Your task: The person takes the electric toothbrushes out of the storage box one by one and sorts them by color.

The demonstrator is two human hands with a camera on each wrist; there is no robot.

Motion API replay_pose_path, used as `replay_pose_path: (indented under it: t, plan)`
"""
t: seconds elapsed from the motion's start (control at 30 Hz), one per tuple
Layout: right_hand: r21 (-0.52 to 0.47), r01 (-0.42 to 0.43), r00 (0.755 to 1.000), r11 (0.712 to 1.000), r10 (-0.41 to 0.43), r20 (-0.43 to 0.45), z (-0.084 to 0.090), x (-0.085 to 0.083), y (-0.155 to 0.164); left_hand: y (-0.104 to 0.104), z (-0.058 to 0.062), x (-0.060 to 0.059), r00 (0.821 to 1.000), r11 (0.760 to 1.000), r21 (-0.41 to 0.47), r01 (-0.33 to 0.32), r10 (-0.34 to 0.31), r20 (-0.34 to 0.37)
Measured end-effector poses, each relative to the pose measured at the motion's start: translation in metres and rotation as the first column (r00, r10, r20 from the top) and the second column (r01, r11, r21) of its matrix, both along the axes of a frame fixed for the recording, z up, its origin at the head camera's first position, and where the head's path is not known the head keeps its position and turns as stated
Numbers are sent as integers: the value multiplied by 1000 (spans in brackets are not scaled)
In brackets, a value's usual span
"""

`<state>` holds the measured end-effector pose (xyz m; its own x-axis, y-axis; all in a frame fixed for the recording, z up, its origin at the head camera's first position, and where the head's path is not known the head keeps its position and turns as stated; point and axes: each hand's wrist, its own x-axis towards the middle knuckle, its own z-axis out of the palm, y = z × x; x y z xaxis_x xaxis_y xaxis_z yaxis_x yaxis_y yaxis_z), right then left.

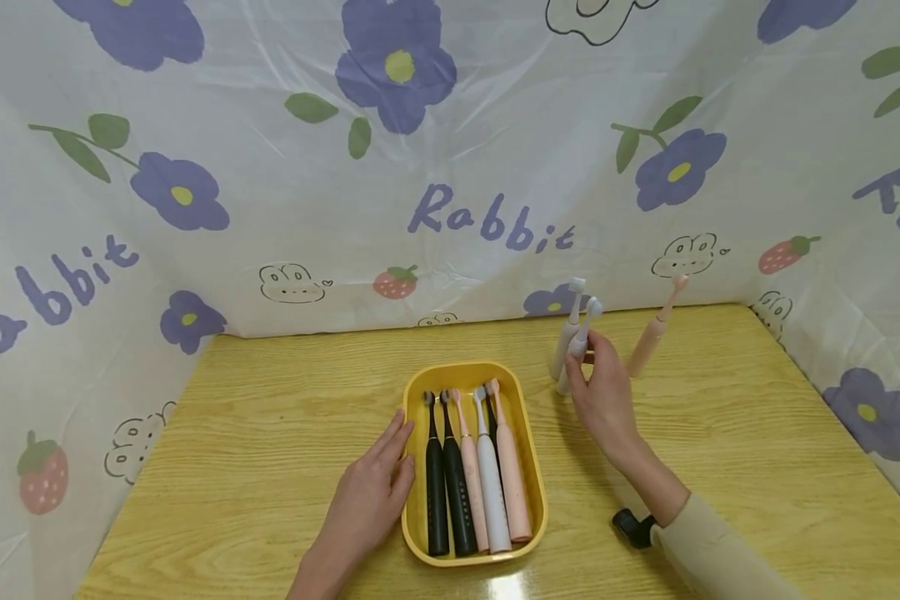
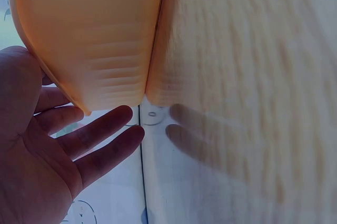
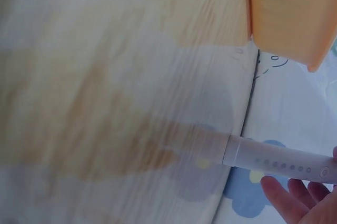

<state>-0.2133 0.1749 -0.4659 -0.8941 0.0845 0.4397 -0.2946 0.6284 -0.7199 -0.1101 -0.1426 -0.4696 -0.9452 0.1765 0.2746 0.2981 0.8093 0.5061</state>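
My right hand [image 1: 606,398] pinches a white electric toothbrush [image 1: 577,343] by the upper part of its handle, with its brush head up. In the right wrist view a white handle [image 3: 284,160] with a row of buttons shows beside the fingers. A second white electric toothbrush [image 1: 564,343] stands upright just behind, and a pink one [image 1: 648,342] stands to the right of the hand. My left hand [image 1: 367,492] rests against the left side of the yellow tray [image 1: 411,533], fingers extended in the left wrist view.
Several electric toothbrushes lie side by side in the tray, including black ones [image 1: 437,492], a white one [image 1: 492,492] and a pink one [image 1: 512,483]. A small black device [image 1: 633,529] sits at the right cuff. A printed cloth [image 1: 480,283] hangs behind the wooden table [image 1: 285,417].
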Motion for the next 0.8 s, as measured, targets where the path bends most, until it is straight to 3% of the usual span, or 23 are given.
replay_pose_path:
  t: [0.27, 0.43, 0.53, 0.63, 0.73, 0.8]
  plan:
    - [-11, 15, 1000, 1000, -15, 20, -1, 5, 1, 0, -1, 0, 1000, 1000, 5, -6, 6, 20]
    - [-121, 40, 991, 992, -55, -124, 6, 16, -2, 0, 0, 0, 1000, 1000, 12, 6, -6, 12]
    - [-134, -20, 974, 991, -11, -226, 13, 20, -6, 0, 0, -1, 1000, 1000, 13, 7, -7, 11]
    - [-137, -113, 959, 984, 72, -274, 20, 25, -13, -1, 0, 0, 1000, 1000, 15, 2, -2, 18]
    - [-177, -215, 951, 960, 165, -260, 26, 32, -22, -1, 0, 1, 1000, 1000, 15, -1, 1, 26]
    - [-233, -292, 947, 928, 247, -205, 31, 37, -30, -1, 0, 1, 1000, 1000, 15, -3, 3, 30]
